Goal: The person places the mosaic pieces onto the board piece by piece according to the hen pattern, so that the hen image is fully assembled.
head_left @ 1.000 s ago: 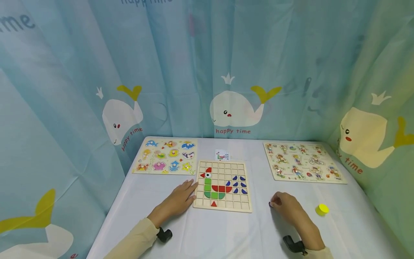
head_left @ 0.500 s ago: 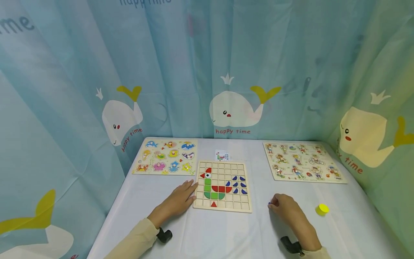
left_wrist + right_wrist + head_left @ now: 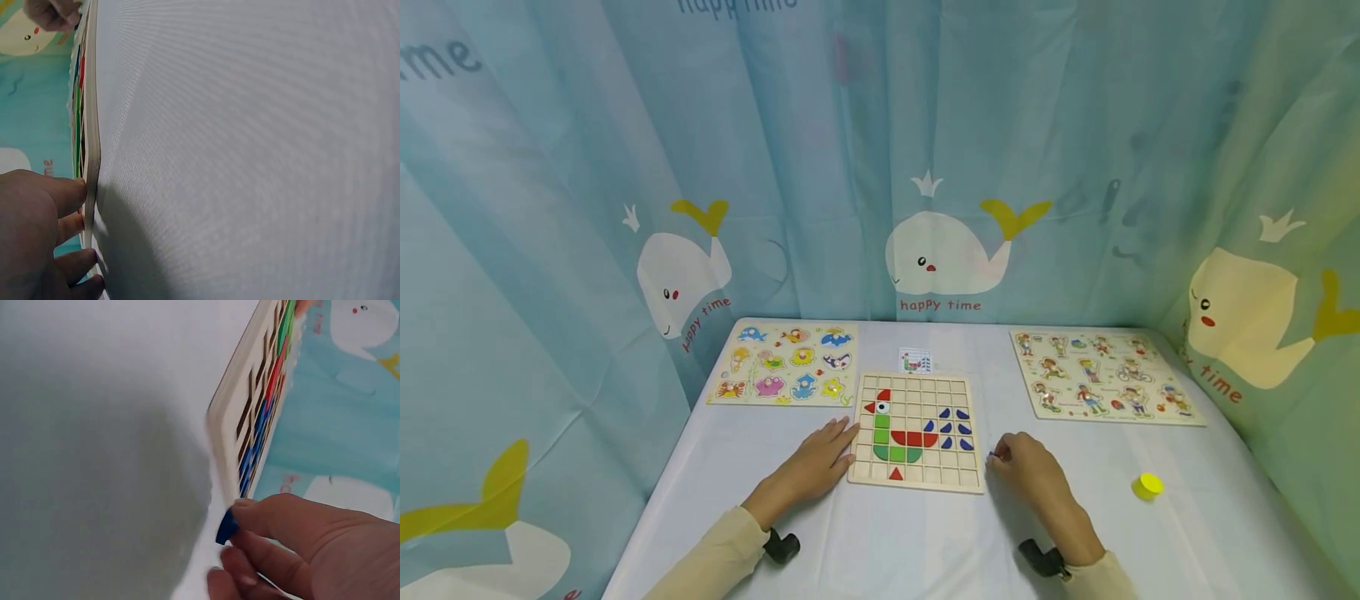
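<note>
A wooden grid board (image 3: 917,482) lies mid-table, with red, green and blue pieces set in its cells as a bird. My left hand (image 3: 814,460) rests at its left edge; in the left wrist view the fingers (image 3: 72,194) lie straight against the board's side. Just off the board's right edge, my right hand (image 3: 1033,471) pinches a small blue piece (image 3: 227,527) between thumb and fingers. That piece shows a curved edge in the right wrist view and is mostly covered in the head view.
Behind the board lies a small pattern card (image 3: 915,360) with a bird picture. A sea-animal puzzle (image 3: 784,363) sits back left, a puzzle of children's figures (image 3: 1105,375) back right. A yellow cylinder (image 3: 1147,486) stands to the right. A whale-print curtain (image 3: 820,167) hangs behind the table.
My right hand has moved left with the blue piece, from the open tabletop to beside the board's right edge. The left hand and the board stay in place.
</note>
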### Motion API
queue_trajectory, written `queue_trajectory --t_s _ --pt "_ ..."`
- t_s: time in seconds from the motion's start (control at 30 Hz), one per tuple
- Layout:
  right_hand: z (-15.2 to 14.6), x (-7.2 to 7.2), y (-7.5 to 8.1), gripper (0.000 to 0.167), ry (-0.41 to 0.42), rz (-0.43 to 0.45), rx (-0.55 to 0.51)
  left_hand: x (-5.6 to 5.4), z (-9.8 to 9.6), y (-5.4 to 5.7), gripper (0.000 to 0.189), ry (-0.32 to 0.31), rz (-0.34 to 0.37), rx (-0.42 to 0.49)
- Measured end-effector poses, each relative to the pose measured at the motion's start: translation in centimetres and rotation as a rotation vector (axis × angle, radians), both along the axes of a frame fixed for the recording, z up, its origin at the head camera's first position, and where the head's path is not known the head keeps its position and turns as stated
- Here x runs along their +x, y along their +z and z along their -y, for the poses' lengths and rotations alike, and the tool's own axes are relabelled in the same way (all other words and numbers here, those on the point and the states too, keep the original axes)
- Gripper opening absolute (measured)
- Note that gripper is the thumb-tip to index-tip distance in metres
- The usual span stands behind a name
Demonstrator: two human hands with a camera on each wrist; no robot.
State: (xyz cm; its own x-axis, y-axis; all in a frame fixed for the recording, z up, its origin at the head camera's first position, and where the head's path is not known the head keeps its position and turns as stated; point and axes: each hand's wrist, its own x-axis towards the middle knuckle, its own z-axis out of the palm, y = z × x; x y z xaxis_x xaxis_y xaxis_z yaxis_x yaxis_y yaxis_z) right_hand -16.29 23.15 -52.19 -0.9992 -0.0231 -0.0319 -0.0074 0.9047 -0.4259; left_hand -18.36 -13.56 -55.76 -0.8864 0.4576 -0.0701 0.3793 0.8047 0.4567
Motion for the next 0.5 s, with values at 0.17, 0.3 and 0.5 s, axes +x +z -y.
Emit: queue_trajectory --t_s 0.17,0.3,0.5 --pt "2.0 -0.4 -0.1 0.014 0.011 -0.020 -0.055 0.0 0.0 -0.1 0.058 0.000 -0.010 -0.009" --pt "3.3 -0.4 -0.6 0.016 0.013 0.005 -0.087 0.0 0.1 0.0 0.058 -0.003 -0.006 -0.001" --pt "4.0 -0.2 -1.2 0.015 0.006 0.017 -0.097 -0.1 0.1 -0.1 0.059 -0.004 -0.006 -0.006"
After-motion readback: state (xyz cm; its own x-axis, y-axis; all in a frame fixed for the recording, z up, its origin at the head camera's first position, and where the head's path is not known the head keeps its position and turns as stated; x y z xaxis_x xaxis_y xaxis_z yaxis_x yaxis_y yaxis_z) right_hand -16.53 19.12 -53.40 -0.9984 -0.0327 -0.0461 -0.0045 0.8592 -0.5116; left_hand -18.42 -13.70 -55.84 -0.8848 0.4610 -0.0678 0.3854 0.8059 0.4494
